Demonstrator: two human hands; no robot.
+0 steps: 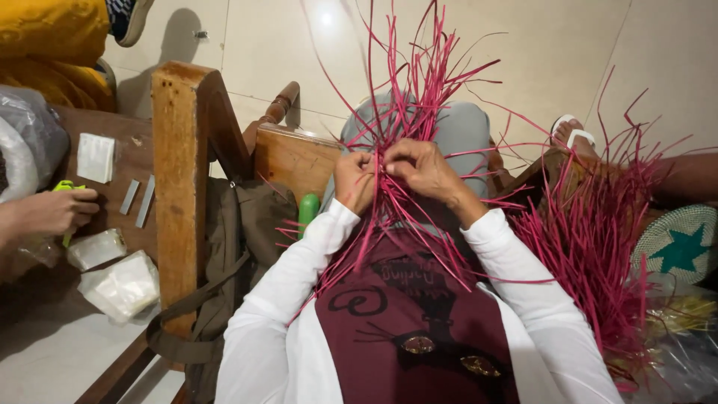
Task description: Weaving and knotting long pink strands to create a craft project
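Note:
Over my lap, my left hand (354, 179) and my right hand (422, 170) are side by side, both pinching a bunch of thin pink-red strands (419, 97). The strands fan upward past my grey-clad knees and trail down across my dark red shirt. My fingers are closed on the strands where they cross. White sleeves cover both my arms.
A second heap of pink strands (598, 239) lies at the right beside a woven disc with a teal star (680, 247). A wooden chair frame (179, 187) with an olive bag (247, 224) stands left. Another person's hand (52, 213) holds a yellow-green object over small plastic packets (120, 288).

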